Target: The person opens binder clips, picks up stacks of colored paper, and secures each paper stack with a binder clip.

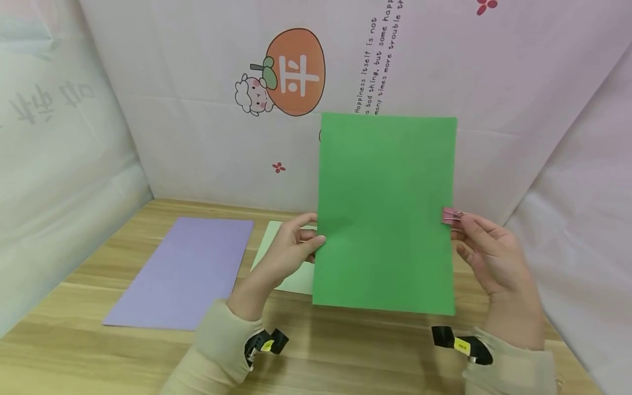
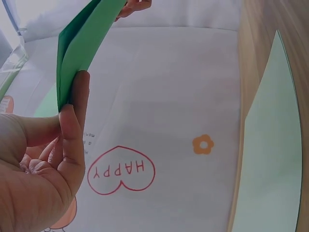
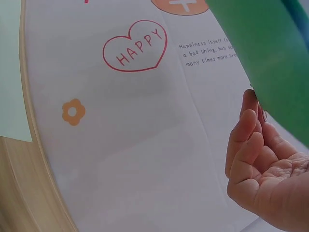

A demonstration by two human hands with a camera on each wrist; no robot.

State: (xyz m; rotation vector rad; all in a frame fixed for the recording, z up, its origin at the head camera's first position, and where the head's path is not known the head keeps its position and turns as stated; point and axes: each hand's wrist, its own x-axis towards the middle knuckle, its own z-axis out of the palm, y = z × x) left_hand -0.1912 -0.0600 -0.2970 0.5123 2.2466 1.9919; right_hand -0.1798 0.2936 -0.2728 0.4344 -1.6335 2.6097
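Green paper point(image 1: 385, 181) is held upright above the table, its broad face toward me. My left hand point(image 1: 283, 249) pinches its left edge between thumb and fingers. In the left wrist view the green paper point(image 2: 89, 50) shows more than one layer, with a gap between them. A pink binder clip point(image 1: 449, 215) sits on the right edge, around mid-height. My right hand point(image 1: 501, 263) pinches the clip's wire handles between thumb and forefinger. In the right wrist view, the green paper point(image 3: 270, 53) hides most of the clip.
A purple sheet point(image 1: 192, 269) lies on the left of the wooden table point(image 1: 316, 356). Behind the left hand lies a pale green sheet point(image 1: 296, 280), partly covered by the green paper. A printed white cloth point(image 1: 197, 137) hangs at the back and sides.
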